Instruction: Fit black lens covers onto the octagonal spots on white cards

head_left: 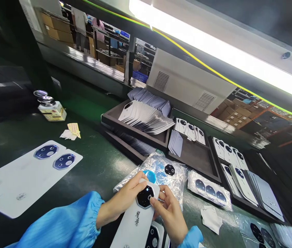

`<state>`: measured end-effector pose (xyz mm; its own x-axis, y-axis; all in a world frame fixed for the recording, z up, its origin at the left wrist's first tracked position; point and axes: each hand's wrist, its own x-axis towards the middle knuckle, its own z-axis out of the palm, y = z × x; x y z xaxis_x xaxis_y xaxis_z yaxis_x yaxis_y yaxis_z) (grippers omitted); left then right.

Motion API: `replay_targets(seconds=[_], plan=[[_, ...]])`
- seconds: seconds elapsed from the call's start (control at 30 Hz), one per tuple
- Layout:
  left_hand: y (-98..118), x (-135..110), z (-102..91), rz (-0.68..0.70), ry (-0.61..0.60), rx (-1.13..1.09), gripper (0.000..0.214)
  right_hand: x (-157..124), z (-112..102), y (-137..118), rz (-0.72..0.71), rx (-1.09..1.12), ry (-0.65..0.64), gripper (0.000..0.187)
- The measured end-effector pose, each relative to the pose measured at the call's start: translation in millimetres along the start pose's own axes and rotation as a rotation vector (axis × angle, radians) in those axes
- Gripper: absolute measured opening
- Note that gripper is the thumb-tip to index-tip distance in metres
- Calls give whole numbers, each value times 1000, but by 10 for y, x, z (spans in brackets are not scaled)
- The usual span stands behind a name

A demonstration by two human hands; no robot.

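Note:
A white phone back cover (131, 224) with dark lettering is held tilted in front of me. Near its top sits a black octagonal camera lens plate (145, 197). My left hand (125, 196) grips the cover's upper left edge, thumb on the face beside the plate. My right hand (170, 213) holds the right edge, its thumb pressing on the lens plate and its fingers partly hidden behind the cover. Beneath lies another cover with a black lens plate (153, 237), mostly hidden. Just beyond the hands, a clear plastic bag (166, 172) bears a loose black lens plate (170, 169) and a blue round piece (150, 176).
Two white covers (32, 179) lie at left, near a pump bottle (51, 109). Black trays (135, 125) of fanned covers stand ahead; another tray (194, 158) and more covers (264, 196) are at right. A wrapped pack of lens plates (209, 190) and crumpled paper (211, 219) lie nearer.

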<state>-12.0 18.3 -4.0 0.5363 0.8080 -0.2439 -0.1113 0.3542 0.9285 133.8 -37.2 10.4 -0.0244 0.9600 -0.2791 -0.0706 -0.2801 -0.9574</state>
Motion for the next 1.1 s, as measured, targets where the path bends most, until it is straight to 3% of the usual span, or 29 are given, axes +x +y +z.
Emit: replay_targets(seconds=[0.13,0.23,0.43,0.67,0.8,0.97,1.1], plan=[[108,29,-109,-65,-158,25,33,-34,-51,-19,15,45,32,45],[130,76,-157,-89,-204,40,36,-68,-70,-44,29,29,19,43],[68,117,-123,-111,-148,87,35,-82,-32,-50,-33,-46,32,41],[-51,59,36,-2,-19,85,25,-29,-53,-59,-25,-21,88,44],[-60,-38,110,3,-10,202,36,-14,-78,-72,-73,-15,127,43],[18,-67,36,80,-137,241,32,-13,-161,-11,-72,-26,66,42],[99,-45,-14,37,-290,-16,25,0,-227,-21,-77,-18,61,41]])
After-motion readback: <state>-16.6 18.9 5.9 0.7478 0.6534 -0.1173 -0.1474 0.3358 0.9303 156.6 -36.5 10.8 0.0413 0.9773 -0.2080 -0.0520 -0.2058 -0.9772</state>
